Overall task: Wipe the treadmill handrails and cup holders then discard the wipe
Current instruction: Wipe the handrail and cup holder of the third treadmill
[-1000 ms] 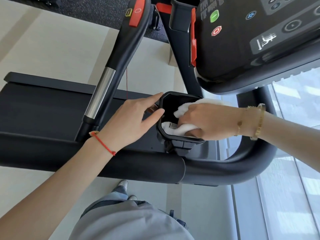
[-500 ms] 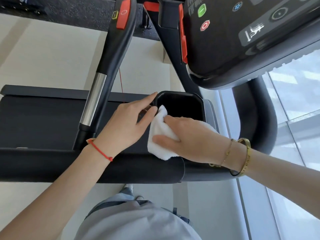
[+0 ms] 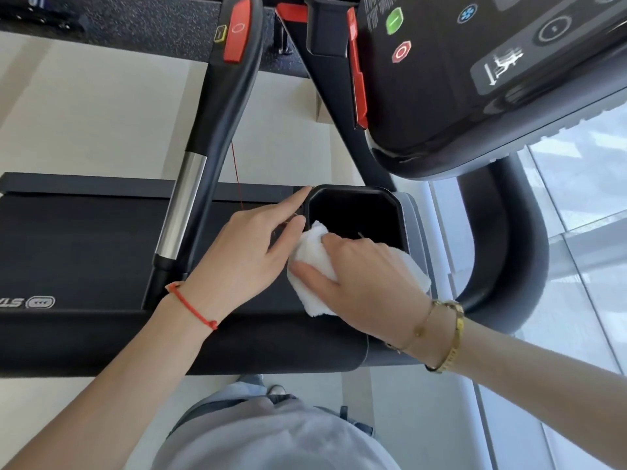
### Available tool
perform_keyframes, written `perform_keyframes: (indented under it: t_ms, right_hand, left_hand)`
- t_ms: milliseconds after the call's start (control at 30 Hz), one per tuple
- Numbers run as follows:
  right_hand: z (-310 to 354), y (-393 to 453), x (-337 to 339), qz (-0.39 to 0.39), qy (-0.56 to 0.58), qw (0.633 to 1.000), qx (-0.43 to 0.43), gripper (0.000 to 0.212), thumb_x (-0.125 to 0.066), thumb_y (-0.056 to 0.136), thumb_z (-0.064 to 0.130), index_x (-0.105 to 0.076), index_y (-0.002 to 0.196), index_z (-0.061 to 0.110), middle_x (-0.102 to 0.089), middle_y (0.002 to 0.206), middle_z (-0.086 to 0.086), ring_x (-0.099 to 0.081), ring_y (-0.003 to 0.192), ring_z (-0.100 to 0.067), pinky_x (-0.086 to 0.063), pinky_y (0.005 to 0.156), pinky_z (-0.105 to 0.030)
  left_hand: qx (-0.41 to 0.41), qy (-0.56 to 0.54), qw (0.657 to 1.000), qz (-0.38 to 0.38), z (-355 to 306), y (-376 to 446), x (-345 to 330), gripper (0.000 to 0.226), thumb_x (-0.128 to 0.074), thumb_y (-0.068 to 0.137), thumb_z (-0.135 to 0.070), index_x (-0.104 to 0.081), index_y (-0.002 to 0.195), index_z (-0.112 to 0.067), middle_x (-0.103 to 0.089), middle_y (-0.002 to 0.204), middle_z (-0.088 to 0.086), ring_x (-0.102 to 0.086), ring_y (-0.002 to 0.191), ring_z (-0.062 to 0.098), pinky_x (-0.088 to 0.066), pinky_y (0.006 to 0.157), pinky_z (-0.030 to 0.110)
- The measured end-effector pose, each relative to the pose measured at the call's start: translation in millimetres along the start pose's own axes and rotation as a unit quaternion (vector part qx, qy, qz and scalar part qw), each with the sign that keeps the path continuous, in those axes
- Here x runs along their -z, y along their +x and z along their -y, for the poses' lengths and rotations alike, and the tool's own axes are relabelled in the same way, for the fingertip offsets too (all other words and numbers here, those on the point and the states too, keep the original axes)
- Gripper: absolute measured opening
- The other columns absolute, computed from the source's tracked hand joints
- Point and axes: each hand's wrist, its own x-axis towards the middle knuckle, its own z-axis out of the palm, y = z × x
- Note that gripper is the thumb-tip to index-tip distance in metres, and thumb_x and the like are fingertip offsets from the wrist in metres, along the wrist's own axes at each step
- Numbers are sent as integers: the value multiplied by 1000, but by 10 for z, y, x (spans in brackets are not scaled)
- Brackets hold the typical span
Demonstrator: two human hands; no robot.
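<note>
Your right hand (image 3: 369,286) presses the white wipe (image 3: 314,262) on the near left rim of the black cup holder (image 3: 356,212), in the middle of the frame. Its fingers lie spread and nearly straight over the cloth; they hold it down more than they grip it. Your left hand (image 3: 244,256) rests open beside the holder, the forefinger touching its upper left corner. The wipe looks soft, light and limp, so it will probably bunch and slide under flat fingers. I think it is better to pinch a fold near its middle. The handrail (image 3: 210,340) runs along the lower part of the frame.
</note>
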Motion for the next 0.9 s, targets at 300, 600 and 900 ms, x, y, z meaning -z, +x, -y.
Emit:
perform_keyframes:
  t_ms: [300, 600, 900]
  right_hand:
    - [92, 20, -103, -48, -5, 999, -24, 44, -28, 97, 55, -47, 98, 15, -48, 70, 8, -47, 62, -16, -42, 59, -31]
    - [117, 348, -98, -10, 179, 977, -115, 33, -38, 99, 44, -44, 87, 14, -53, 66, 6, -58, 67, -18, -52, 66, -36]
    - [-294, -143, 93, 17, -56, 986, 158, 36, -34, 100, 48, -48, 111, 17, -54, 90, 7, -49, 79, -15, -44, 77, -33]
  left_hand:
    - [-16, 32, 999, 11, -51, -96, 55, 53, -32, 99, -45, -37, 151, -34, -61, 122, -13, -59, 108, 9, -54, 90, 41]
    - [-9, -13, 1000, -13, -4, -52, 21, 46, -34, 101, -38, -47, 145, -31, -61, 132, -11, -58, 118, 7, -51, 100, 37]
    - [-43, 6, 999, -12, 37, -75, -13, 49, -45, 97, -46, -42, 145, -38, -63, 113, -18, -61, 103, 2, -55, 90, 32]
